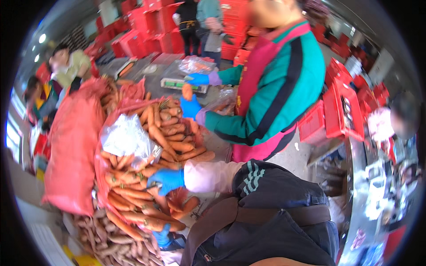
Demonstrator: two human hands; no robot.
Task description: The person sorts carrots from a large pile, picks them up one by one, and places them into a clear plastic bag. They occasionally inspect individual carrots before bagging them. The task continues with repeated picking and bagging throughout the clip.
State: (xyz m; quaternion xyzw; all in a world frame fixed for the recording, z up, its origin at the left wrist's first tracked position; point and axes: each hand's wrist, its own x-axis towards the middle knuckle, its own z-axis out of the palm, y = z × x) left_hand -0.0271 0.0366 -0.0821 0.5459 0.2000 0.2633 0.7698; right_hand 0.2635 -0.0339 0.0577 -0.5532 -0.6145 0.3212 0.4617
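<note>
My right hand (168,181), in a blue glove with a pink sleeve cover, reaches over a heap of orange carrots (183,146) in an opened red mesh sack (101,166). Its fingers are bent low against a carrot (159,201). A thin dark thing shows at the fingertips, too small to name. Nearer my body, my left hand (163,236), also blue-gloved, is beside the tip of a large carrot (163,224); its grip is partly hidden. On the heap lies a clear plastic bag (128,139), shiny with glare.
A full red mesh sack (73,153) stands beyond the heap, with sweet potatoes (116,246) below it. Across the table a co-worker (266,86) holds a carrot (187,92) near a digital scale (183,85). Red crates (342,106) stand behind that person.
</note>
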